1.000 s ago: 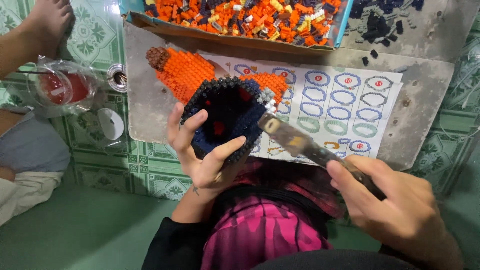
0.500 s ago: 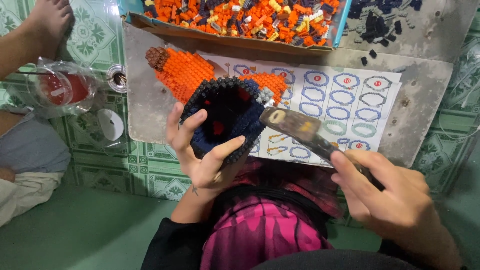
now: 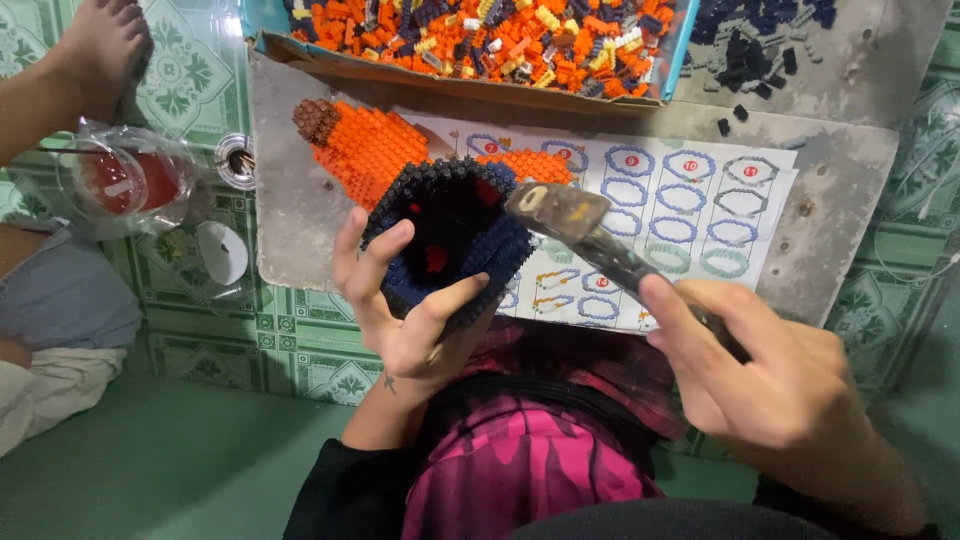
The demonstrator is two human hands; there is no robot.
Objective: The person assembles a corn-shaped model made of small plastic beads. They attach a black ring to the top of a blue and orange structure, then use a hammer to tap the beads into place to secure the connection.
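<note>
**Holding a brick model and a small hammer over the work board**

Gripping from below, the left hand holds a dark blue brick model, a hollow rounded shell with some red bricks inside. The thumb presses on its lower edge and the fingers wrap its left side, so the hand is grasping it firmly. The model sits near the centre of the view, just above the person's chest, and it touches an orange brick part that extends toward 11 o'clock over the grey board.

The right hand, at about 4 o'clock from the model, is clenched around the handle of a small hammer. The handle runs up toward 10 o'clock, and the worn metal head is at the right rim of the blue model; I cannot tell if it really touches the bricks.

Under the hammer lies a paper instruction sheet with oval ring drawings. At 12 o'clock a shallow box is full of loose bricks, mostly orange. At 1 o'clock a pile of dark blue bricks lies on the board. At 9 o'clock, on the green tiled floor, stands a plastic cup with red drink, and another person's bare foot is at 10 o'clock.
</note>
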